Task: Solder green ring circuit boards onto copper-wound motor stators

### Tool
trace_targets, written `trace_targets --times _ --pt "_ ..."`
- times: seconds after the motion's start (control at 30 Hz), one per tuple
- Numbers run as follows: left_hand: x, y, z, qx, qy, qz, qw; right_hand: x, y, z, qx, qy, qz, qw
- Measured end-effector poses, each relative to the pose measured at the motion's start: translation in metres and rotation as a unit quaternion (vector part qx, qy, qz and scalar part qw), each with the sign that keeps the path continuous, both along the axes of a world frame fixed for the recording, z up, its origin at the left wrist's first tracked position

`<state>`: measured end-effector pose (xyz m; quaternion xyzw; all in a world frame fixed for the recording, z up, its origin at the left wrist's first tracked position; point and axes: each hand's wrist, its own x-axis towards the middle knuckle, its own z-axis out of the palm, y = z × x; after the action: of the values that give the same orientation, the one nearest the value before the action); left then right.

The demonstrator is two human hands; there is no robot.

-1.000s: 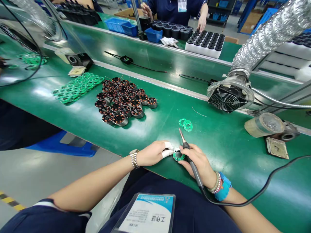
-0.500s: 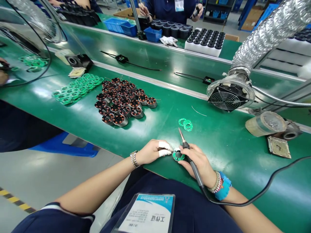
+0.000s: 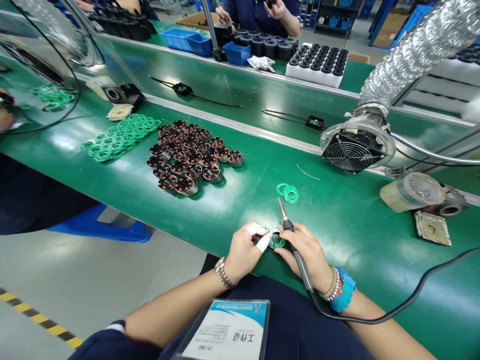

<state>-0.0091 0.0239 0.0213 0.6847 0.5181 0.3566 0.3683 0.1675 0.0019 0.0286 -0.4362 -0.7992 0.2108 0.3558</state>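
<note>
My right hand (image 3: 305, 250) is closed round a soldering iron (image 3: 302, 262), its tip pointing up and away from me. The thumb and fingers of the same hand also touch a round part with a green ring board (image 3: 276, 241) on top. My left hand (image 3: 245, 250), with white wraps on two fingers, pinches at the left edge of that part; what lies between the fingertips is too small to name. Two loose green ring boards (image 3: 288, 192) lie beyond the iron's tip.
Copper-wound motor cores (image 3: 191, 155) stand grouped left of centre, beside a pile of green ring boards (image 3: 122, 137). A fan with a duct (image 3: 348, 151) hangs at the right, above a tub (image 3: 410, 191) and a sponge tray (image 3: 433, 227). A co-worker (image 3: 262, 17) sits across the bench.
My left forearm has swung in to the right, and the left hand is now more upright, its fingertips over the part's left edge. The co-worker's hand across the bench has moved inward.
</note>
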Motion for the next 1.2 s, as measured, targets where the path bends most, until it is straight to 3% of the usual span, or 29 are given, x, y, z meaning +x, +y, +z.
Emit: trace_targets --times 0.1,0.2,0.27,0.33,0.4,0.5,0.7,0.8,0.87,0.9,0.97,1.07,1.13,1.2 --pt "-0.011 -0.012 -0.003 0.12 0.068 -0.083 0.987 0.0 0.0 0.0 0.0 -0.003 0.0 1.0" --pt "-0.025 -0.017 -0.005 0.22 0.17 -0.166 0.946 -0.001 -0.001 0.0 0.003 -0.001 -0.001 1.0" --pt "-0.031 -0.014 0.0 0.243 0.229 -0.192 0.923 -0.001 -0.001 0.0 0.002 0.001 0.002 1.0" --pt "-0.035 -0.006 0.01 0.196 0.239 -0.219 0.925 0.0 -0.001 0.001 -0.003 0.005 0.007 1.0" --pt "-0.034 0.005 0.021 0.097 0.207 -0.23 0.946 0.003 -0.001 0.003 -0.007 0.016 0.003 1.0" --pt "-0.027 0.017 0.029 -0.017 0.172 -0.241 0.955 0.012 0.002 0.006 0.003 0.035 -0.045 0.998" --pt "0.001 0.039 0.024 -0.028 0.198 -0.287 0.937 0.036 0.014 -0.003 0.031 0.029 -0.139 0.989" --pt "0.015 0.091 0.031 -0.019 0.198 -0.242 0.95 0.044 0.021 -0.011 0.022 0.051 -0.183 0.982" --pt "0.027 0.147 0.039 0.004 0.209 -0.191 0.959 0.046 0.024 -0.016 0.002 0.069 -0.205 0.976" --pt "0.035 0.178 0.043 0.003 0.239 -0.13 0.962 0.046 0.024 -0.018 -0.007 0.077 -0.211 0.974" --pt "0.051 0.242 0.048 0.007 0.27 -0.064 0.961 0.047 0.023 -0.022 -0.021 0.083 -0.209 0.974" --pt "0.073 0.32 0.043 -0.013 0.3 -0.002 0.954 0.047 0.024 -0.027 -0.014 0.083 -0.198 0.977" --pt "0.082 0.352 0.035 -0.031 0.312 0.026 0.949 0.047 0.025 -0.029 0.004 0.092 -0.197 0.976" --pt "0.085 0.369 0.028 -0.047 0.319 0.04 0.946 0.048 0.028 -0.03 0.019 0.104 -0.199 0.974"
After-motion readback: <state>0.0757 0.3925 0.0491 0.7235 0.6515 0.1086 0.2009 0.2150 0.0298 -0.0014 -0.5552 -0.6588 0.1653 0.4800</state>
